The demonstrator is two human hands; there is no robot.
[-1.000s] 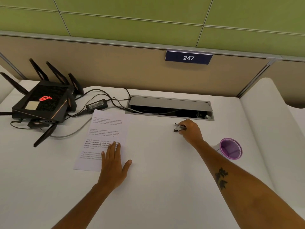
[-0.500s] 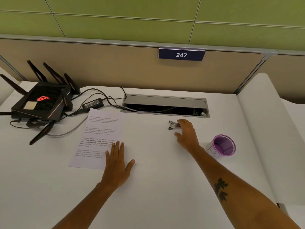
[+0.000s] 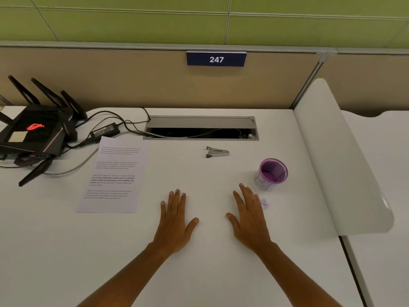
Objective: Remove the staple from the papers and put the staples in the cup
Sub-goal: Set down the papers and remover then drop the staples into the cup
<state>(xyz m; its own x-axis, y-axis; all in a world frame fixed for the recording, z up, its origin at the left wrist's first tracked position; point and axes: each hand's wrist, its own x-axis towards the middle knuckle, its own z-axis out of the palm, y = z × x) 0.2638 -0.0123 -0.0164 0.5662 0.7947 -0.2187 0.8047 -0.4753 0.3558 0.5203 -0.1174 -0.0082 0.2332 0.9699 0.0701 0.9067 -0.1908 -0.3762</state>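
Note:
The printed papers (image 3: 115, 176) lie flat on the white desk (image 3: 199, 273), left of centre. A small metal staple remover (image 3: 217, 151) lies alone on the desk below the cable hatch. A white cup with a purple inside (image 3: 271, 173) stands upright at the right. My left hand (image 3: 174, 220) rests flat on the desk, fingers straight, to the right of the papers and apart from them. My right hand (image 3: 249, 218) rests flat too, just below and left of the cup. Neither hand holds anything. A small pale speck (image 3: 265, 203) lies beside my right hand.
A black router with antennas (image 3: 37, 131) and its power adapter (image 3: 105, 130) with cables sit at the back left. A metal cable hatch (image 3: 200, 128) is open at the back. A white curved divider (image 3: 338, 160) borders the desk on the right.
My right hand let go of the staple remover and drew back toward me, beside the cup. My left hand came off the papers and moved right onto the bare desk.

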